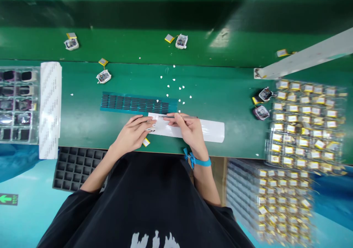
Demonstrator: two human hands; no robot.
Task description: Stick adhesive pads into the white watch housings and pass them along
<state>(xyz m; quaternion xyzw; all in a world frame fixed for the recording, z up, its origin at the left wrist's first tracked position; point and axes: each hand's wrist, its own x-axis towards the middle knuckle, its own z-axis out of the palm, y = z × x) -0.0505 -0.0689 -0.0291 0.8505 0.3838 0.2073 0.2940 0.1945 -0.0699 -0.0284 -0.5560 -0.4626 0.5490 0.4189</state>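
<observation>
My right hand pinches slim tweezers, tips aimed left at the near end of the white strip lying on the table. My left hand is curled, fingertips pressing that strip end down, and something small sits under them, too small to tell what. A yellow-tagged piece lies just beside the left hand, at the table edge. Risks as I judge them: tweezer tips could slip and jab the left fingertips; the strip could skid if pressure eases; the yellow piece could get nudged off the edge. The blue pad sheet lies just behind the strip, white bits scattered beyond it. Battery trays are stacked at right; a sleeve could snag them.
</observation>
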